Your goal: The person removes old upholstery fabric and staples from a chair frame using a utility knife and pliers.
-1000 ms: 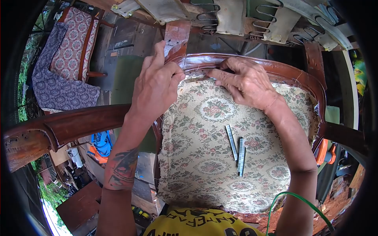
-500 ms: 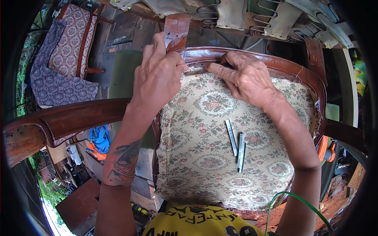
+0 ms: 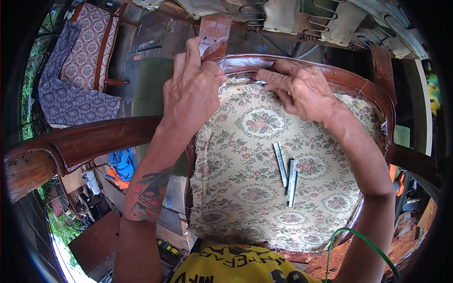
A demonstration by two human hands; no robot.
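Floral fabric [image 3: 255, 165] covers the panel of a dark wooden chair frame [image 3: 349, 78]. At the panel's far edge, left of the middle, my left hand [image 3: 193, 85] is over the frame, fingers bent around it, thumb near the fabric edge. To its right, my right hand [image 3: 302, 87] has its fingers curled and pressed to the same edge. A small pale bit shows by its thumb; what the fingertips hold is partly hidden. Below the hands, several strips of staples [image 3: 281, 165] lie on the fabric.
Another frame with metal springs [image 3: 323, 19] and webbing stands beyond the far edge. At upper left is a patterned upholstered seat [image 3: 87, 52] with blue-grey cloth [image 3: 78, 101] beside it. A wooden arm [image 3: 104, 137] extends left. A green cord [image 3: 363, 238] curves at lower right.
My right hand has shifted slightly right along the fabric edge, and its fingers have drawn in a little. My left hand stays in place; the whole view has moved slightly.
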